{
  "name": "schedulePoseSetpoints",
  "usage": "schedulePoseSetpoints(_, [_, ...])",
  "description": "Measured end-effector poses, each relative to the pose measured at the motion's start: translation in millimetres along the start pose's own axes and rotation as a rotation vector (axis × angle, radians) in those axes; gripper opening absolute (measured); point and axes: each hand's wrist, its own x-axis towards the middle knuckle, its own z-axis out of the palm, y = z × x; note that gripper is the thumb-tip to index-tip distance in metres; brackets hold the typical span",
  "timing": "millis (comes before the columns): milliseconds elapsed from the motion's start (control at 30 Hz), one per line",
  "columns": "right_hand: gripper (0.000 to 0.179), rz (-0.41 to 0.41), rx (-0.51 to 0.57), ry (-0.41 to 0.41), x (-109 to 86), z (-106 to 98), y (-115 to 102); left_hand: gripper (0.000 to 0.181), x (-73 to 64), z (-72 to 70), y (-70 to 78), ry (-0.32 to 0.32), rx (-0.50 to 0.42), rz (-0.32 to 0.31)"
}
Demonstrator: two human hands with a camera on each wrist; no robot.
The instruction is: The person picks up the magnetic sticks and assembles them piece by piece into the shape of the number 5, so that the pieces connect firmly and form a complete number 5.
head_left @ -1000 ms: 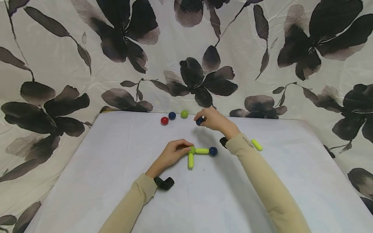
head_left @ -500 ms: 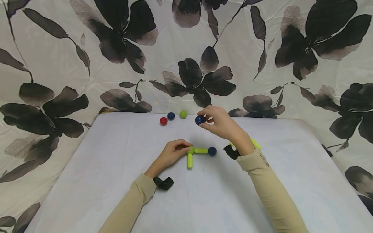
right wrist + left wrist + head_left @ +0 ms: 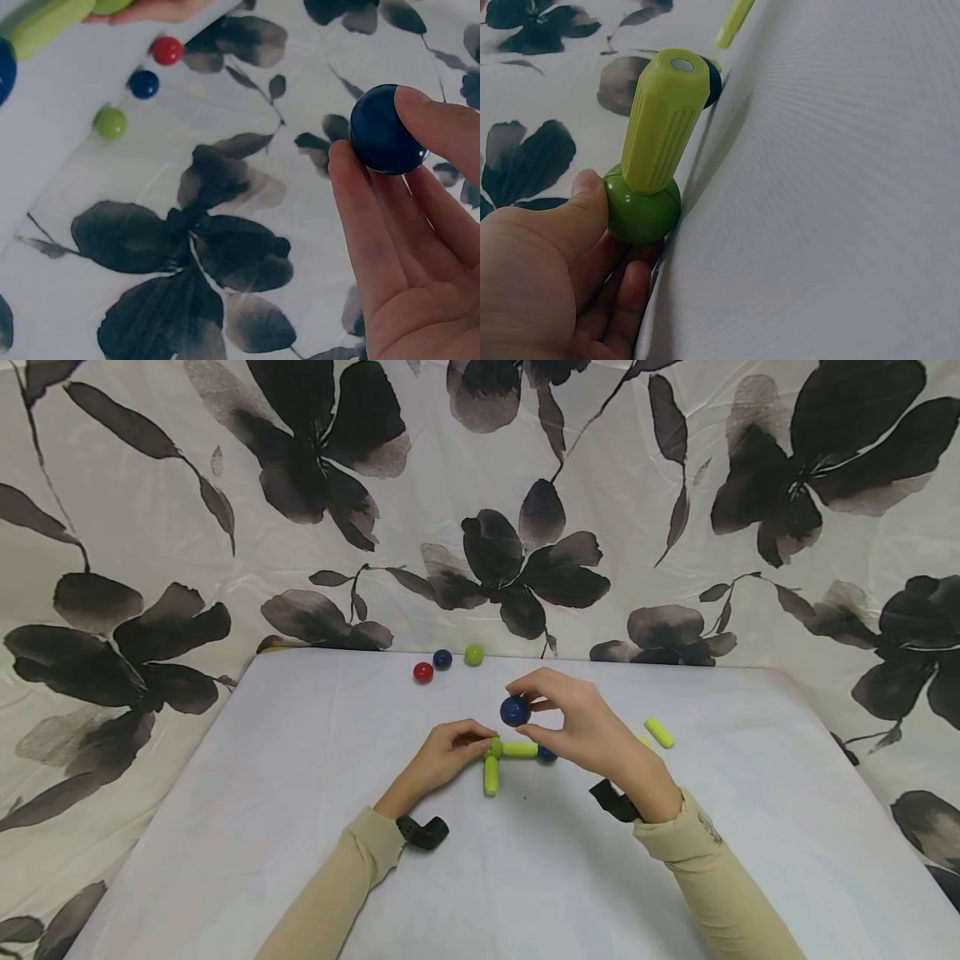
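My left hand (image 3: 442, 760) holds a green ball (image 3: 643, 214) between thumb and fingers, low on the white table. Two lime-green ridged sticks are joined to that ball: one stick (image 3: 491, 775) points toward me, its end showing a small metal disc in the left wrist view. The other stick (image 3: 519, 749) runs right to a dark blue ball (image 3: 546, 756), partly covered by my right hand in the head view. Thumb and fingertips of my right hand (image 3: 592, 727) pinch another dark blue ball (image 3: 386, 131), raised above the table just behind the joined pieces.
Near the table's back edge sit a red ball (image 3: 423, 672), a blue ball (image 3: 442, 659) and a green ball (image 3: 473, 654). A loose lime stick (image 3: 660, 732) lies right of my right hand, with a bit of another beside the wrist. A floral cloth (image 3: 495, 560) hangs behind.
My right hand has moved from near the back edge toward me, bringing the pinched blue ball closer to the joined pieces. The left hand has stayed on the green ball.
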Motion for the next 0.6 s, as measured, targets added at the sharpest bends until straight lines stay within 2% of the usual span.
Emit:
schedulePoseSetpoints(167, [0.049,-0.012,0.022,-0.017,-11.6,7,-5,0.017,-1.0,-0.5,2.3,0.007,0.008,0.015])
schedulePoseSetpoints(367, [0.042,0.004,0.032,-0.048,-25.2,20,-5,0.018,0.2,-1.4,-0.5,-0.01,0.014,0.02])
schedulePoseSetpoints(600, [0.037,0.048,0.021,-0.128,-40.6,41,-1,0.021,8.7,4.4,-34.7,-0.007,0.006,0.011])
